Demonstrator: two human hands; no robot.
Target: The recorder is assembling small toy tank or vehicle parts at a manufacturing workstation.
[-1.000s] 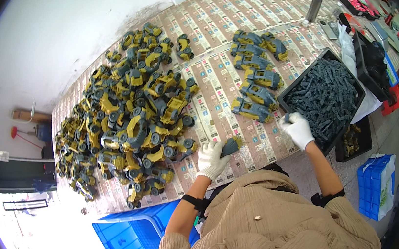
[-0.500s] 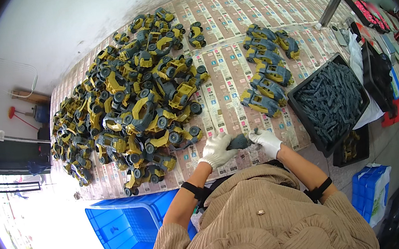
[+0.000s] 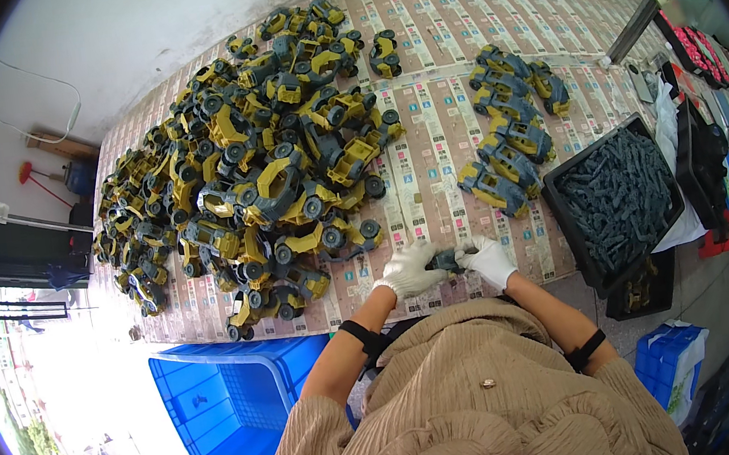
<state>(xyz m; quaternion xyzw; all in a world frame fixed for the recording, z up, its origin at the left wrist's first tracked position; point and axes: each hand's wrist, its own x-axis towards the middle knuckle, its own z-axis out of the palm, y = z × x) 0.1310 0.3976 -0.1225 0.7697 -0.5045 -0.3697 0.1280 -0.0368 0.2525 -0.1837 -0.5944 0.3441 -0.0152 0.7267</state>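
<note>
In white gloves, both hands meet at the near edge of the table around a dark grey toy car part (image 3: 446, 261). My left hand (image 3: 409, 270) grips it from the left, fingers curled round its side. From the other side my right hand (image 3: 488, 261) pinches it with the fingertips. The gloves cover much of the part, so I cannot tell whether it is a whole car. Left of my hands lies a large heap of yellow and grey toy cars (image 3: 270, 184). Several similar cars (image 3: 507, 135) lie in a rough row beyond my right hand.
A black tray (image 3: 603, 287) full of dark grey plastic pieces (image 3: 617, 194) stands at the right, with another black bin (image 3: 650, 289) below it. Blue crates (image 3: 173, 402) sit under the table's left front. A metal post (image 3: 642, 21) rises at the far right.
The view has shifted slightly, moving the table's contents rightward. Between my hands the grey part has turned and less of it shows. Both hands keep hold of it.
</note>
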